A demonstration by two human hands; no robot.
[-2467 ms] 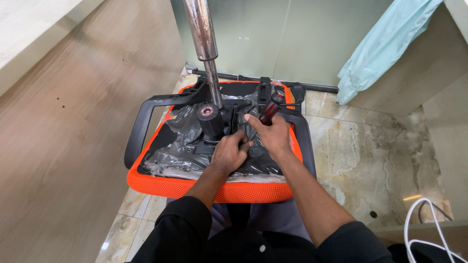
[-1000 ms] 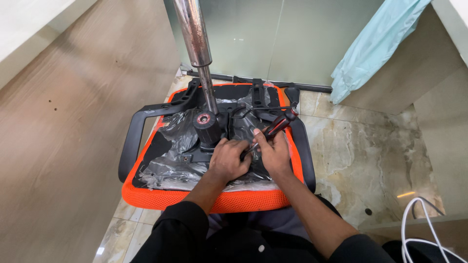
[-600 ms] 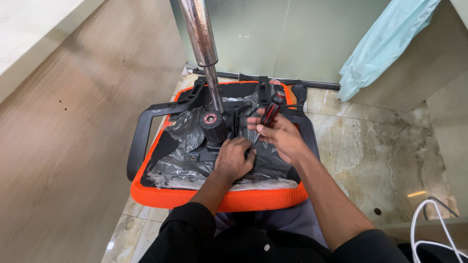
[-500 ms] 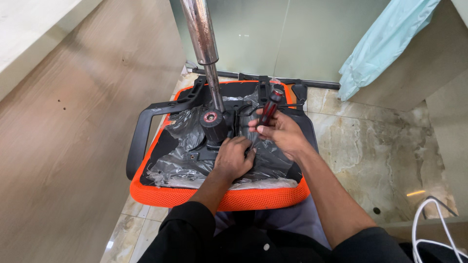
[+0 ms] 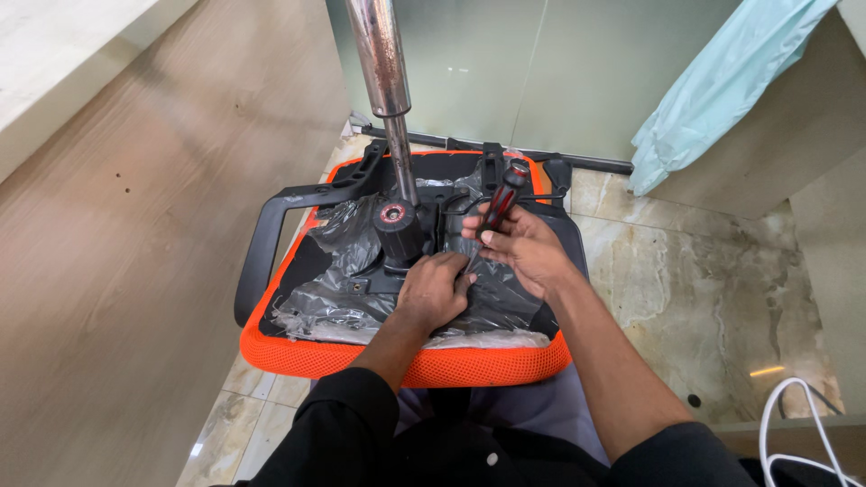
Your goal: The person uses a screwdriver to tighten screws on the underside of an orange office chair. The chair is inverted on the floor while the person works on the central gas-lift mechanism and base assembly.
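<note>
Head view: an upturned orange chair seat (image 5: 298, 347) rests on the person's lap, wrapped in plastic film (image 5: 334, 302). Right hand (image 5: 523, 252) grips a red-and-black screwdriver (image 5: 499, 206), tip down by the left hand (image 5: 435, 290), which presses flat on the mechanism, holding nothing. A slip could jab those fingers, or the film may snag the tip.

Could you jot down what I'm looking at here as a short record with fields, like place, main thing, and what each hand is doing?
Place: marble-patterned tile floor beside a wooden panel
Main thing: upturned orange chair seat, underside wrapped in clear plastic
Sticking up: metal column from the black mechanism
Left hand: pressed on the seat underside near the mechanism
Right hand: holds a red and black screwdriver, tip down
Nearby: pale blue cloth, white cable
</note>
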